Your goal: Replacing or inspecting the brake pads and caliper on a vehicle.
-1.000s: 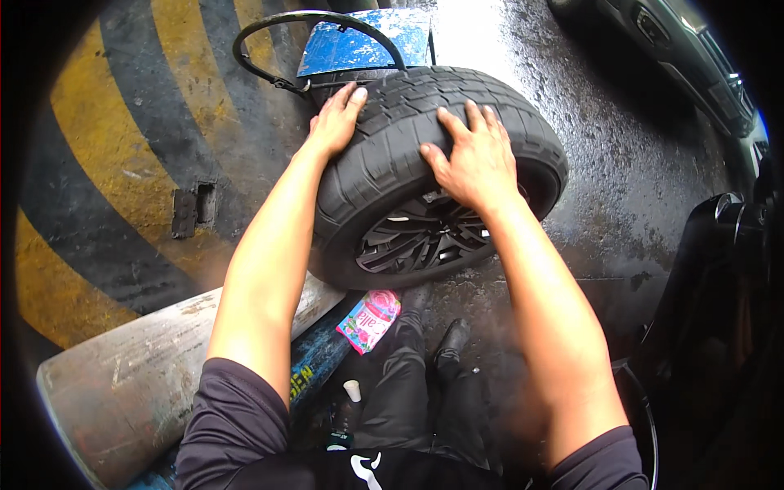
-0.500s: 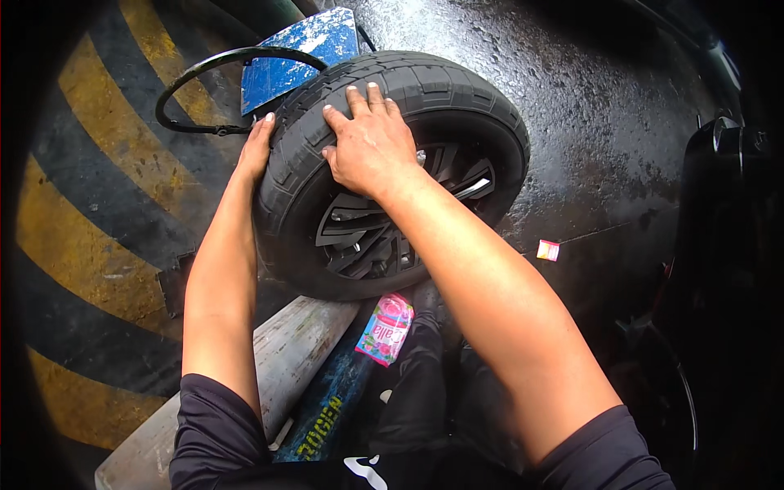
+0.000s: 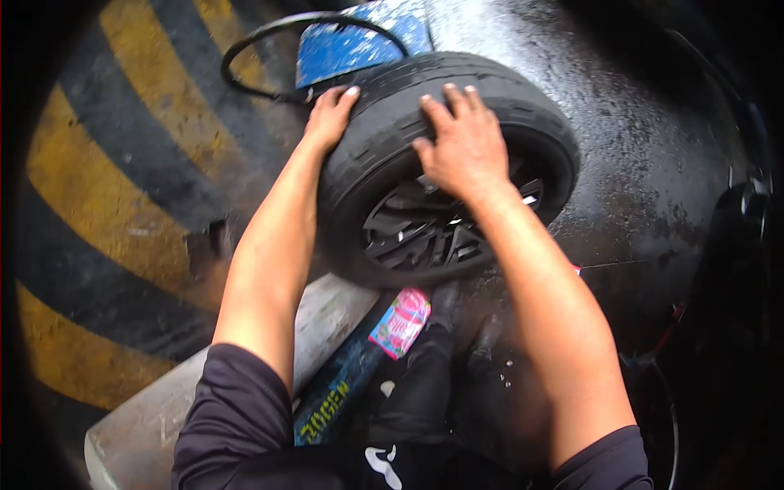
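A black car wheel (image 3: pixel 523 114) with a dark spoked rim (image 3: pixel 433 229) stands tilted in front of me, its tread facing up and away. My left hand (image 3: pixel 331 118) lies against the tread on its left side, fingers stretched. Spread across the upper sidewall and tread edge are the fingers of my right hand (image 3: pixel 465 151). Neither hand wraps round anything. Below the tyre's lower edge, a pink and blue packet (image 3: pixel 401 323) rests on a dark blue cylinder (image 3: pixel 327 408).
A pale, worn cylinder (image 3: pixel 188 392) lies at the lower left. Beyond the wheel are a scuffed blue panel (image 3: pixel 351 53) and a curved black hose (image 3: pixel 226 61). Yellow and black stripes mark the floor (image 3: pixel 122 163) at left; the right-hand floor (image 3: pixel 629 163) looks wet.
The whole view has shifted, so the wheel and both hands appear further right. The wheel seems tipped a little more, and my right hand has slid slightly right along it.
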{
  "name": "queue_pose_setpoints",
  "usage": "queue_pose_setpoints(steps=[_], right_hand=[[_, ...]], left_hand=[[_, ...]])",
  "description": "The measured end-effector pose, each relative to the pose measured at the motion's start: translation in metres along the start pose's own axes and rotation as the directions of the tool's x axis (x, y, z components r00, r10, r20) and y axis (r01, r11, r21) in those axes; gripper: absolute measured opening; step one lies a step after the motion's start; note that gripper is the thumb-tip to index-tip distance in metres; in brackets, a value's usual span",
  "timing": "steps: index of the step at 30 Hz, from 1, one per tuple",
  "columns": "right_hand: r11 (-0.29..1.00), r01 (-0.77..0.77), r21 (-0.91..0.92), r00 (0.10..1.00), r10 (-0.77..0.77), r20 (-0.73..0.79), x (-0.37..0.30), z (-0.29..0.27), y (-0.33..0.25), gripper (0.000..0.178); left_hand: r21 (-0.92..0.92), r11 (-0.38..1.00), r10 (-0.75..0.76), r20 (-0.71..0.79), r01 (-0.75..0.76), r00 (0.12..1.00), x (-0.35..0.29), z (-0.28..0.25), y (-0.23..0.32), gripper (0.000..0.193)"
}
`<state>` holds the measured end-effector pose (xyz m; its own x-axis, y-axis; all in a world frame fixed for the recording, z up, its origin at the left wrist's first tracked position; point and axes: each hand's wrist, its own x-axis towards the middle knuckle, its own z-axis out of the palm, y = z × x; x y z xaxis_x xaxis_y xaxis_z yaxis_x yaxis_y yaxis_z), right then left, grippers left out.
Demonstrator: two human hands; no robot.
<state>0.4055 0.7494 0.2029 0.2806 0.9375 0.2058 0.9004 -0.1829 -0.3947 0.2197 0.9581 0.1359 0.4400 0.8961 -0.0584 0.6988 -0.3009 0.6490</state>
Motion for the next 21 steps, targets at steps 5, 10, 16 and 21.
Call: queue_pose_setpoints(steps=[5,10,16,21], right_hand=[[0.995,0.079,0.054,0.996,-0.077,-0.043,-0.019,-0.009,-0.002,0.057],[0.982,0.151,0.111,0.988,-0.151,-0.007,-0.044,-0.015,-0.028,0.062],[0.980,0.194,0.033,0.979,-0.196,0.049,-0.040,-0.013,-0.036,0.065],[0.978,0.209,0.025,0.974,-0.210,0.081,-0.017,-0.010,-0.020,0.064]], left_hand=[[0.074,0.991,-0.106,-0.044,0.109,0.993,-0.036,-0.004,0.011,0.064],[0.019,0.999,-0.030,-0.082,0.032,0.996,-0.079,-0.025,-0.006,0.058],[-0.013,0.992,-0.126,-0.036,0.126,0.991,-0.080,-0.030,-0.008,0.062],[0.031,0.947,-0.320,-0.017,0.321,0.947,-0.051,-0.022,0.007,0.074]])
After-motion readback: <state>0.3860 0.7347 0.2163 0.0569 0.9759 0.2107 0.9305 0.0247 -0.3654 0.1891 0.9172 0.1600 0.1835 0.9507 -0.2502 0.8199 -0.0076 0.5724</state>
